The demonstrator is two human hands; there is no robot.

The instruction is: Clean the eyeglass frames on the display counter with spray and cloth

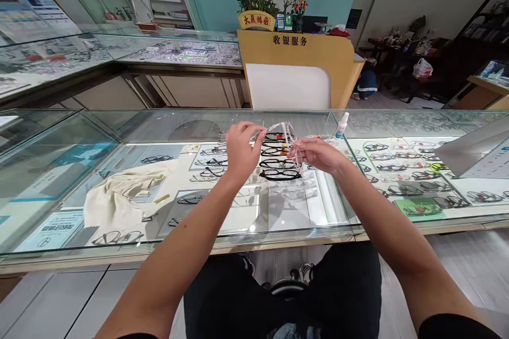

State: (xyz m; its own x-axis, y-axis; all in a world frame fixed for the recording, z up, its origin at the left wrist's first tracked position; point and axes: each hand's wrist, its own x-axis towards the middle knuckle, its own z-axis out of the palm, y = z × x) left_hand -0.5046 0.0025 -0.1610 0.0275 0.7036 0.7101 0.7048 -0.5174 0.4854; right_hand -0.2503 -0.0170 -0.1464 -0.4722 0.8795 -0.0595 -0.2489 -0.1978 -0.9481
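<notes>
A pair of clear-framed eyeglasses point(287, 130) is held up above the glass counter between my two hands. My left hand point(243, 151) pinches its left side between thumb and fingertips. On the other side, my right hand point(316, 153) has its fingers closed round the clear frame, partly hiding it. Below the hands, several black-framed eyeglasses point(280, 175) appear stacked in a column. A small white spray bottle point(342, 125) stands just beyond my right hand. To the left, a crumpled cream cloth point(119, 190) lies on the counter.
The glass display counter point(278, 237) runs across in front of me, with rows of eyeglasses point(409, 175) at the right. A white folded sign point(481, 148) stands at the right edge. Behind is a yellow cashier desk point(294, 53) bearing plants.
</notes>
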